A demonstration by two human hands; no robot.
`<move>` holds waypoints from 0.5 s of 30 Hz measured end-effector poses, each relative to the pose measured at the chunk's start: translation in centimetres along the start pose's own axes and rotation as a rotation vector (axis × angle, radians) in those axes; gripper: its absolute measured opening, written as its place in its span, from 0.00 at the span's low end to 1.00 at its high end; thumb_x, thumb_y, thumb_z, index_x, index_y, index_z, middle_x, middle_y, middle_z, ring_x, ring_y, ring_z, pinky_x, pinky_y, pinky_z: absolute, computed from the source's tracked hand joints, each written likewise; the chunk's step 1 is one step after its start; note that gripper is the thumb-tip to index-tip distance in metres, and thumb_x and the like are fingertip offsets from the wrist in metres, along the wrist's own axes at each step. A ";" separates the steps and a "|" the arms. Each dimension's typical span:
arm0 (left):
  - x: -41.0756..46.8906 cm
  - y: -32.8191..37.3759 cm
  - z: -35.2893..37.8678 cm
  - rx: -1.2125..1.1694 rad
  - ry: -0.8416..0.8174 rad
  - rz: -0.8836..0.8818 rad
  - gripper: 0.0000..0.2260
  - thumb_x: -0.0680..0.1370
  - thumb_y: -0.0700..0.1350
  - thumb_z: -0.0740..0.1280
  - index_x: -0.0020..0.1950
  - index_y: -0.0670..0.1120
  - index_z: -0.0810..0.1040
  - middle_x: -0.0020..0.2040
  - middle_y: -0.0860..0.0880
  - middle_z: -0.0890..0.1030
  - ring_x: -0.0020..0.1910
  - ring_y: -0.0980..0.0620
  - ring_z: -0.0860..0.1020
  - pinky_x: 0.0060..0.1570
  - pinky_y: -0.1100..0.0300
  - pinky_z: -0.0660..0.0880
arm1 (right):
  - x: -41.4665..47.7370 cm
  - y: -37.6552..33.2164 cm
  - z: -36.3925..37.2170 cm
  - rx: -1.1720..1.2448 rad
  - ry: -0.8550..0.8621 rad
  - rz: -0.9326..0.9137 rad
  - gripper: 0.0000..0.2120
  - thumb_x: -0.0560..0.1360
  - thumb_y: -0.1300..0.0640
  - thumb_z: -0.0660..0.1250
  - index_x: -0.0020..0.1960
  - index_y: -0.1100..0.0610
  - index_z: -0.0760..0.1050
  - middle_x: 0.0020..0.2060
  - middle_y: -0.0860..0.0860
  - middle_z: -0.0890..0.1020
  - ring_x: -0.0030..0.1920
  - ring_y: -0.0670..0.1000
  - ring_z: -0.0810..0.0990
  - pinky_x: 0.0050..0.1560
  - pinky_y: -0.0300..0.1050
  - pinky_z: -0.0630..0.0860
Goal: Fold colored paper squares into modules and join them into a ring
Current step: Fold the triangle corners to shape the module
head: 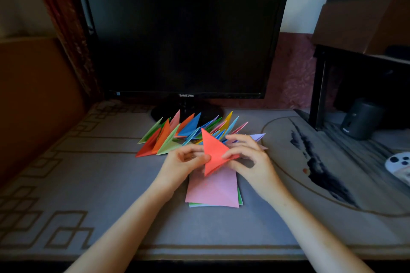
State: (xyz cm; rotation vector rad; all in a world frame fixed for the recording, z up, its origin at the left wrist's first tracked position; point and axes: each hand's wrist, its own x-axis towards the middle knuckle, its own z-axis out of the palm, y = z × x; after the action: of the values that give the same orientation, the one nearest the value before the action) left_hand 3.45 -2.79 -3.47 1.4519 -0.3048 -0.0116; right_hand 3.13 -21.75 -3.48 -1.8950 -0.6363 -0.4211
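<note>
Holding what, the two hands?

— One red folded module (214, 153), a sharp triangle with its point up and away from the person. The left hand (186, 159) pinches its left edge, fingers (200, 158) curled in. The right hand (250, 162) grips the right edge, fingers (230, 154) closed on the fold. It is lifted off the desk (99, 195).

— And under it?

— A stack of paper squares (213, 193), pink on top, with green edges peeking out at its near and right sides. The module hangs over the stack's far edge.

— Where are the finished ones?

— In a pile of folded modules (184, 133) just behind the hands: red, orange, green, blue, yellow, pink and lilac, points fanned up. The pile's far side reaches the foot of the dark monitor (182, 35).

— Room to move?

— Open desk lies left of the stack, out to the brown panel, and between the forearms down to the front edge. On the right it is tighter: a black shelf frame (319, 86) with a dark speaker (359, 119) beside it, and a white object (399, 165) cut off by the right border, too blurred to name. A cardboard box (366, 11) sits above the frame.
</note>
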 end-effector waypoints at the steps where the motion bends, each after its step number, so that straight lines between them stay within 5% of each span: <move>1: 0.0 0.0 0.0 -0.003 -0.013 -0.002 0.06 0.74 0.34 0.67 0.47 0.43 0.81 0.40 0.48 0.84 0.37 0.54 0.81 0.43 0.63 0.78 | 0.0 0.2 0.1 0.016 0.014 0.017 0.07 0.69 0.63 0.72 0.42 0.51 0.81 0.58 0.48 0.76 0.57 0.46 0.77 0.58 0.39 0.72; 6: -0.4 0.3 0.3 -0.077 -0.053 -0.032 0.12 0.72 0.46 0.66 0.52 0.42 0.80 0.45 0.45 0.85 0.47 0.49 0.83 0.48 0.61 0.80 | 0.0 0.7 0.2 0.073 0.100 0.090 0.02 0.71 0.62 0.72 0.41 0.56 0.81 0.47 0.48 0.82 0.51 0.49 0.79 0.55 0.53 0.75; 10: -0.6 0.6 0.3 -0.009 -0.064 -0.008 0.15 0.66 0.42 0.75 0.52 0.44 0.81 0.46 0.42 0.84 0.43 0.50 0.82 0.42 0.62 0.78 | -0.1 0.5 0.3 0.068 0.079 0.088 0.03 0.72 0.64 0.71 0.42 0.58 0.81 0.42 0.50 0.82 0.46 0.50 0.80 0.51 0.50 0.76; 15: -0.5 0.3 0.2 0.090 -0.006 0.021 0.09 0.68 0.41 0.74 0.47 0.44 0.81 0.38 0.44 0.84 0.40 0.50 0.81 0.42 0.56 0.78 | -0.3 0.5 0.5 0.043 0.041 0.123 0.03 0.72 0.62 0.71 0.40 0.59 0.79 0.38 0.50 0.79 0.43 0.53 0.77 0.47 0.50 0.74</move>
State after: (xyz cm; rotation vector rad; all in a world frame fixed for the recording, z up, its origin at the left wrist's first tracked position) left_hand 2.89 -2.90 -3.21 1.5381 -0.3292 0.0154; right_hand 3.20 -21.50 -4.18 -1.8687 -0.4943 -0.3636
